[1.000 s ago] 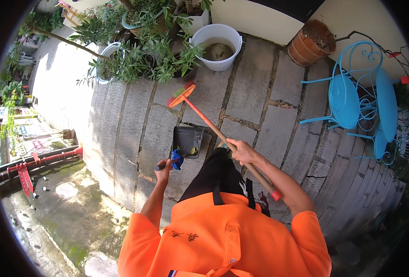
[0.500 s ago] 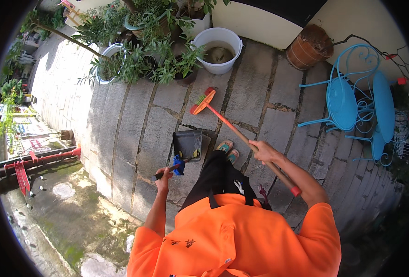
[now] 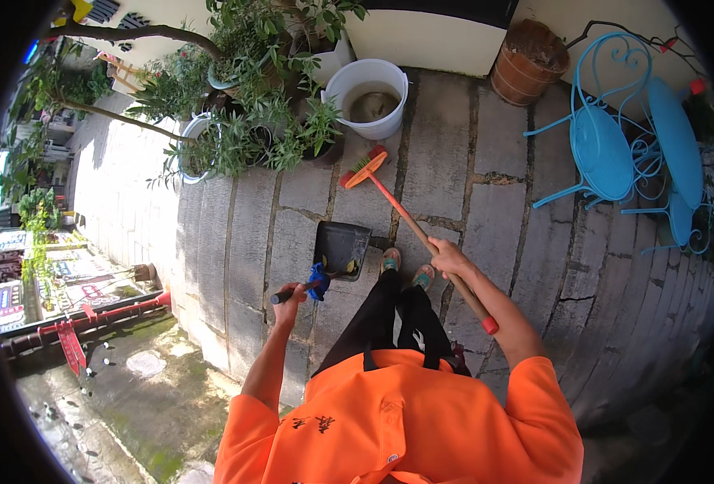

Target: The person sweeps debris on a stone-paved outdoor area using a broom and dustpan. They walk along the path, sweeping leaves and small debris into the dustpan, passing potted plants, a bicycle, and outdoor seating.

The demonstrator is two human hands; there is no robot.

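My right hand (image 3: 450, 258) is closed around the wooden handle of a long broom (image 3: 409, 219). Its orange head with red and green bristles (image 3: 363, 168) is out ahead of me on the paving, below the white bucket. In my left hand (image 3: 291, 302) is the dark-gripped handle of a black dustpan (image 3: 341, 246), fingers wrapped round it. A few yellowish leaves (image 3: 352, 265) lie in the pan. Bunched blue material (image 3: 318, 282) hangs on the dustpan's handle, just beyond my left hand. The broom head and the dustpan are apart.
A white bucket (image 3: 347, 90) with murky water stands ahead, beside leafy potted plants (image 3: 252, 133). A wooden tub (image 3: 529, 64) is by the wall, blue metal chairs (image 3: 603, 153) to the right. At left, a red-railed edge (image 3: 103, 315) borders a mossy area. My feet are just right of the dustpan.
The view has shifted. The broom head has moved farther out and to the right, nearer the bucket. My feet are wider apart. Both hands keep their holds.
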